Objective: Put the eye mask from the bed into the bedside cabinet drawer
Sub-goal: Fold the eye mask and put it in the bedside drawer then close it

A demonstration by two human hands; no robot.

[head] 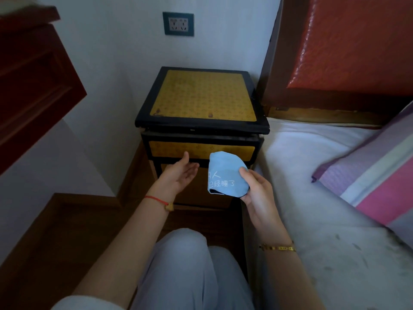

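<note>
Eye mask in hand, drawer not yet open

The eye mask [226, 174] is off the bed [312, 186] and held up in front of the bedside cabinet [202, 121], so the pickup looks done; what is left, as far as I can judge, is opening the drawer [178, 149], dropping the mask in and closing it. The drawer front sits flush or nearly so, and I see no gap to put anything through. The right hand [257, 193] pinches the folded blue mask by its right edge, thumb on top. The left hand [178, 173] is spread, palm up and empty, just beside the mask and reaching toward the underside of the drawer front.
</note>
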